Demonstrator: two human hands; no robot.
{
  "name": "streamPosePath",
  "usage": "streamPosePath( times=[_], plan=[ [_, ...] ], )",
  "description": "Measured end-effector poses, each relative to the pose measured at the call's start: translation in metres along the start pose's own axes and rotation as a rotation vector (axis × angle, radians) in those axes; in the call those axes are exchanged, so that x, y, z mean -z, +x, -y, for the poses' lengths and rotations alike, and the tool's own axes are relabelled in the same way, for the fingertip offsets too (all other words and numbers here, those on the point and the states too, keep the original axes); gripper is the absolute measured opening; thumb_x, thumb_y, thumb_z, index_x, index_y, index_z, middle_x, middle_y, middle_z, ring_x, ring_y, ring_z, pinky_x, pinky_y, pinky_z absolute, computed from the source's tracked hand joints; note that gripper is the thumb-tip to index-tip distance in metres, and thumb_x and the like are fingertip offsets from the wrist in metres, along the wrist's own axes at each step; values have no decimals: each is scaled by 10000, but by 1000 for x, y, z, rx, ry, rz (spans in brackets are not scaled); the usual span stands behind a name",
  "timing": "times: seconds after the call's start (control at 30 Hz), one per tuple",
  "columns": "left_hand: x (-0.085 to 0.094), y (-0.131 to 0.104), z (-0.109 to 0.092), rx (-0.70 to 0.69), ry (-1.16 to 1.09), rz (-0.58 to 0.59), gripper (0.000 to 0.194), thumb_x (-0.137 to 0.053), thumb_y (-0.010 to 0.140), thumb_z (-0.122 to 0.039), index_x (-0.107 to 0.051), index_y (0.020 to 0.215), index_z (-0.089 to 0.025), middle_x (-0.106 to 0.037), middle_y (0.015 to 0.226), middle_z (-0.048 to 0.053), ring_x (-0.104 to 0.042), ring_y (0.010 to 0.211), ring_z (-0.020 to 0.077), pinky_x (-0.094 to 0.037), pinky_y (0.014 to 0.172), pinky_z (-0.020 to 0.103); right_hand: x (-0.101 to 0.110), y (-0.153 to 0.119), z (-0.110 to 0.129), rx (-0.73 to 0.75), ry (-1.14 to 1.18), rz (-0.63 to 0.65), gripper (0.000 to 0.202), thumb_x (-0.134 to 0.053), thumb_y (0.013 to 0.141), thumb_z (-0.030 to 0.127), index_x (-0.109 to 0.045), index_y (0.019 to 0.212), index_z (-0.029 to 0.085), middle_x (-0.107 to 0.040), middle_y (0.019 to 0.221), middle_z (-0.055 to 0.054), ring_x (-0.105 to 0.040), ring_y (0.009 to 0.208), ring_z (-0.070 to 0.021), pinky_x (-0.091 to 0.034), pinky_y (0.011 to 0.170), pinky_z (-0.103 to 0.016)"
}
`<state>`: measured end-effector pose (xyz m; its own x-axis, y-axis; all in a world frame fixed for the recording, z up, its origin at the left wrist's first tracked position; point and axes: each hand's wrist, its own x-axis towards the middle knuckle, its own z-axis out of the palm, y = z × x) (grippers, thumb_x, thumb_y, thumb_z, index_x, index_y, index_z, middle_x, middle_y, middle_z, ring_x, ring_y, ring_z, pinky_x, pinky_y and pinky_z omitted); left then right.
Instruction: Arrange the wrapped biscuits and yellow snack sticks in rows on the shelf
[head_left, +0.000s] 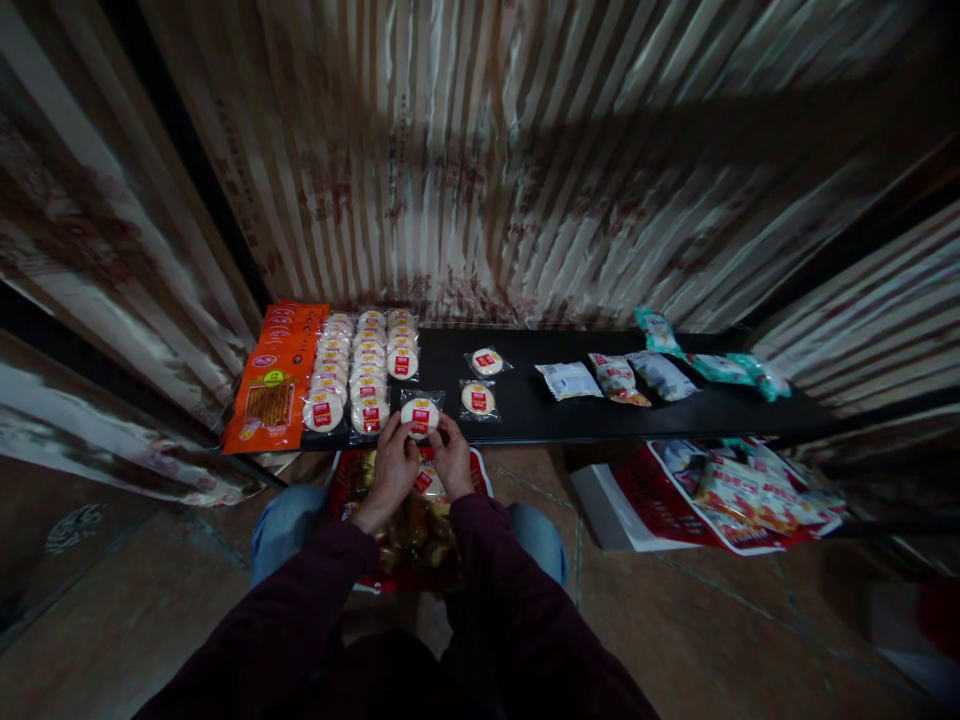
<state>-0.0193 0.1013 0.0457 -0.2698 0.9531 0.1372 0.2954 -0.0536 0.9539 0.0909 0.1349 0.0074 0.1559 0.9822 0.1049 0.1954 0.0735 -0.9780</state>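
cracker (pixel 420 416) between left hand (pixel 394 462) and right (pixel 453 460)

Round wafers (pixel 367 365) on the shelf (pixel 517 408) between flat packets (pixel 274 385) left and pouches (pixel 616 380) right

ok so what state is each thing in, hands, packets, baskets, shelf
left hand: pinching the held cracker packet
right hand: on the same packet's other side
held cracker packet: sealed, label up
orange packets: overlapping in a column
cracker rows: overlapping, the rightmost shorter
two loose cracker packets: flat, apart from the rows
near basket: open, holding packets
right-hand basket: open, piled with packets
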Motion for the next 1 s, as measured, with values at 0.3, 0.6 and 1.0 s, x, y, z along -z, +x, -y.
streamPosePath(
  times=[0.3,0.6,1.0],
  plan=[
    [-14,16,0,9,-122,7,359,-589,692,-95,-659,1023,-215,-467,1419,84,-308,1391,287,-159,1194,441,-7,31,-7,35,-35,7,377,-512,817,280,-594,1165,164,-701,1070,-90,-659,944,-197,-515,888,-356],
    [-23,24,8,-34,-62,29,427,-567,796,-252,-565,1215,-165,-342,1509,129,-217,1436,272,-101,1200,418,-17,55,-5,74,-182,-39,352,-498,818,236,-607,1141,149,-700,1059,-103,-654,955,-204,-504,897,-362],
    [-29,46,18,63,-231,9,426,-604,794,-316,-597,1188,-154,-443,1441,149,-284,1410,267,-129,1196,397,-33,82,-8,84,-230,-16,319,-523,790,206,-631,1088,168,-709,1011,-83,-657,914,-197,-505,867,-338]
  ],
)
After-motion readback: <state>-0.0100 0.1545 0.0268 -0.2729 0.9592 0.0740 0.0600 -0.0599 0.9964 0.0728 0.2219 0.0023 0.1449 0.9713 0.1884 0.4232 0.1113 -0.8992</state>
